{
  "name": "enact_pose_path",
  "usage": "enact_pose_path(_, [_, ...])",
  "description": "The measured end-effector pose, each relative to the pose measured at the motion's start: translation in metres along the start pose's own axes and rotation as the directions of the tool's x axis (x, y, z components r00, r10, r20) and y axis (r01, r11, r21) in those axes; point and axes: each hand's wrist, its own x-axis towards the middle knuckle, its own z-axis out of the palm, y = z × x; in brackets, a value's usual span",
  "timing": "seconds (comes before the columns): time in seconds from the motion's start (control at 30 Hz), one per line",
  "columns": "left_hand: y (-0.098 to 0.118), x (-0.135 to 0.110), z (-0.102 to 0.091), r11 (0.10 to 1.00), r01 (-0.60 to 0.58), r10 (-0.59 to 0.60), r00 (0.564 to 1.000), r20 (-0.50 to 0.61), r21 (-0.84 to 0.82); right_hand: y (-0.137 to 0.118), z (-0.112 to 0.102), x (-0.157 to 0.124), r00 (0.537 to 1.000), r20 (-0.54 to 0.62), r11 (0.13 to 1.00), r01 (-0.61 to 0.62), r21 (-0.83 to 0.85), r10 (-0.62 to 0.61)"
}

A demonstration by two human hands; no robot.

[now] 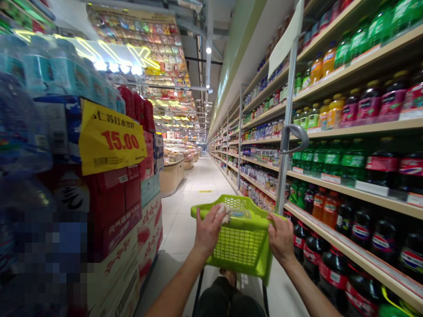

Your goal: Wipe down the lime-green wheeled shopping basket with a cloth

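Observation:
A bright green plastic shopping cart (243, 248) with lattice walls stands in front of me in the aisle. My left hand (209, 226) is closed around a crumpled white tissue or cloth (224, 212) and rests on the left part of the cart's near rim. At the rim's right corner, my right hand (280, 235) is wrapped round the edge, thumb toward the inside. A small label (240, 214) is on the rim between the hands. My legs and one foot show below the cart.
Shelves of bottled drinks (360, 152) line the right side, with a grey post (284, 171) near the cart. Stacked drink cartons (124, 264) and a yellow price sign (112, 138) rise close on the left. The tiled aisle (194, 185) runs ahead past display counters (172, 174).

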Motion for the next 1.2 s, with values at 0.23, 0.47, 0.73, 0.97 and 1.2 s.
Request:
enact_pose_path(0.23, [-0.028, 0.004, -0.006, 0.979, 0.193, -0.192, 0.981, -0.013, 0.071, -0.003, 0.003, 0.000, 1.000, -0.009, 1.000, -0.001, -0.007, 0.001])
enact_pose_path(0.47, [-0.016, -0.002, 0.000, 0.999, -0.008, 0.009, 1.000, -0.021, 0.048, 0.002, 0.001, -0.001, 1.000, 0.001, 1.000, 0.022, -0.016, -0.022])
enact_pose_path(0.73, [-0.007, -0.007, 0.004, 0.995, 0.079, -0.073, 0.993, -0.089, 0.067, -0.003, 0.003, -0.001, 1.000, -0.008, 1.000, 0.013, -0.019, -0.013])
enact_pose_path(0.97, [0.011, -0.008, 0.006, 0.992, -0.116, 0.117, 0.993, -0.028, 0.038, 0.005, -0.001, 0.000, 1.000, 0.013, 1.000, 0.020, -0.006, -0.019])
enact_pose_path(1.2, [0.020, -0.004, 0.009, 0.997, -0.061, 0.063, 0.997, -0.038, 0.052, -0.003, -0.001, 0.000, 1.000, 0.002, 1.000, -0.010, 0.008, 0.010])
